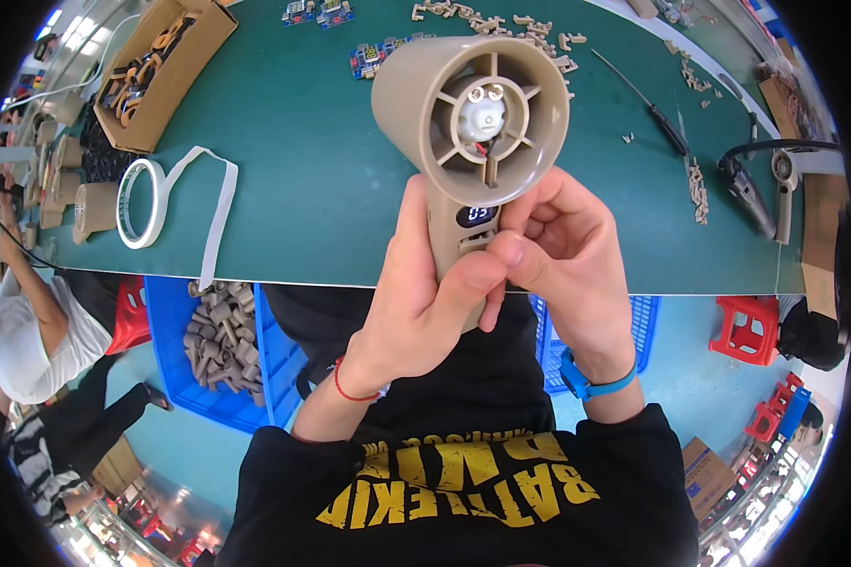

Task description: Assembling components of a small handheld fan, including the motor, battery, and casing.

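A beige handheld fan [424, 128] stands upright in front of me, its round barrel facing me. Inside the barrel, spokes surround a white motor hub [482, 117] with red and black wires. My left hand [392, 302] is wrapped round the handle, thumb on its front. On the handle, a small lit display [477, 216] sits above a slotted switch opening. My right hand [577, 260] is closed at the right side of the handle, thumb and fingertips on it by the opening. Whether a small part is pinched there is hidden by the fingers.
On the green table [293, 189] lie a tape roll [142, 204], small circuit boards [367, 61], several beige plastic parts [529, 36], a screwdriver [669, 130] and a black-tipped tool [749, 197]. A cardboard box [191, 71] stands far left. Below is a blue crate [279, 364]; another person sits left.
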Available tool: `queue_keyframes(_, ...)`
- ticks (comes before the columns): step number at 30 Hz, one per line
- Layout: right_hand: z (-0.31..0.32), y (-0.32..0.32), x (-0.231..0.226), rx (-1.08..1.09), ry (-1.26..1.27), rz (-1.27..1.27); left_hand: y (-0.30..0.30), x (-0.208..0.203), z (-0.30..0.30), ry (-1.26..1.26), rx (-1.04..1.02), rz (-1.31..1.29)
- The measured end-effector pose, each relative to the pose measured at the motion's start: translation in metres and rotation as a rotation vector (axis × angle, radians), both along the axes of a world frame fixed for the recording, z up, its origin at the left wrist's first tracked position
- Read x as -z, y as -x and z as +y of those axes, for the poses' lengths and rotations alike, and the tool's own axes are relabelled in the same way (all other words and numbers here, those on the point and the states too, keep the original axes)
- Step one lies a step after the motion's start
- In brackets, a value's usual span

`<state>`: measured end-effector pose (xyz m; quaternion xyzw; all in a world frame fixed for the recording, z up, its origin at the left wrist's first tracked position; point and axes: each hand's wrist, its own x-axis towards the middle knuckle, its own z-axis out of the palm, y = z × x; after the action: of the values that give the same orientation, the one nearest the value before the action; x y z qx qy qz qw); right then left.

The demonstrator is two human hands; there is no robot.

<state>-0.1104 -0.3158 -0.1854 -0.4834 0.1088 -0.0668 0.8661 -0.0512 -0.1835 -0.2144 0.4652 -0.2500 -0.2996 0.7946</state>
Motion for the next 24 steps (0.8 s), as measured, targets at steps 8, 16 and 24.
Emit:
queue_keyframes(8, 0.012, 0.010, -0.003, 0.279, 0.540, -0.053, 0.004, 0.000, -0.005, 0.024, -0.024, -0.002)
queue_keyframes(16, -0.007, 0.002, 0.004, 0.412, 1.328, -0.501, 0.003, 0.002, -0.003, 0.075, 0.043, 0.075)
queue_keyframes(24, -0.006, 0.004, 0.012, 0.413, 1.332, -0.552, 0.001, -0.002, -0.002, 0.037, 0.076, 0.051)
